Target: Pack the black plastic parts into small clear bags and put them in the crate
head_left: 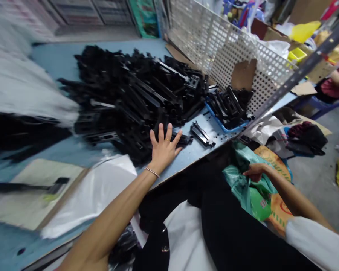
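Note:
My left hand [163, 150] is spread out, palm down, at the near edge of a big heap of black plastic parts [141, 94] on the blue table. Its fingertips reach over some of the parts, and whether they press on them I cannot tell. Low on the right, beside the table, my right hand [255, 172] has its fingers closed on a green plastic bag [238, 186]. Just right of my left hand lie a few loose black parts [202, 134]. Farther right, a blue tray [224, 128] holds several similar black parts.
A white perforated panel [197, 34] borders the table's far right side, with a dark metal post [307, 69] slanting past it. At left are white sacking [19, 75], a pale board [39, 180] and white plastic sheeting [101, 192]. Another person [335, 84] sits at far right.

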The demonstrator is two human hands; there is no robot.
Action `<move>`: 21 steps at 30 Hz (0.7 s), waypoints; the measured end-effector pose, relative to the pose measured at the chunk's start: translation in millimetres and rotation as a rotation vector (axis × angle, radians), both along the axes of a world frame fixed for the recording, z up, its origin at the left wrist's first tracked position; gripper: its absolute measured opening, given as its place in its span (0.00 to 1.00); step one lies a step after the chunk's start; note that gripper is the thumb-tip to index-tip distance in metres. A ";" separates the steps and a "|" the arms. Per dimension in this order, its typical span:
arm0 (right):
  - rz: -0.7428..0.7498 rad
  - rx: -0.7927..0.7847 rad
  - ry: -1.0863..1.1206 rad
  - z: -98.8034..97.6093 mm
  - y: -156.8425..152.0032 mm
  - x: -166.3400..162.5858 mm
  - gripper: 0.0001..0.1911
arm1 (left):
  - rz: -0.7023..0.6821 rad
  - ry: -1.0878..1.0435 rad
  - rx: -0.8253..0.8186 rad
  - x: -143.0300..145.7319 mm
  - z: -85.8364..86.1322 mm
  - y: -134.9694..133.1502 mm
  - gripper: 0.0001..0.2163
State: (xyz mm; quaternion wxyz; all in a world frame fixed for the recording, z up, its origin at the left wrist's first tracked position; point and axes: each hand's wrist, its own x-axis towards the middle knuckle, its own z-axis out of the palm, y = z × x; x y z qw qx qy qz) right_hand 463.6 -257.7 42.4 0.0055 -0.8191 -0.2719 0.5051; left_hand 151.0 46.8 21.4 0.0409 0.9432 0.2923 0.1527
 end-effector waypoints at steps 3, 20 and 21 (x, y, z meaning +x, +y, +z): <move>0.245 0.340 -0.001 9.4 56.4 -27.3 0.25 | 0.066 0.034 -0.013 -4.0 3.6 18.8 0.40; 0.500 1.144 -0.338 -50.3 308.0 -83.4 0.30 | 0.187 0.021 -0.003 -17.1 4.1 139.3 0.43; 0.479 1.158 -0.286 -45.3 305.4 -79.7 0.29 | 0.202 0.024 -0.017 -19.2 6.6 141.8 0.43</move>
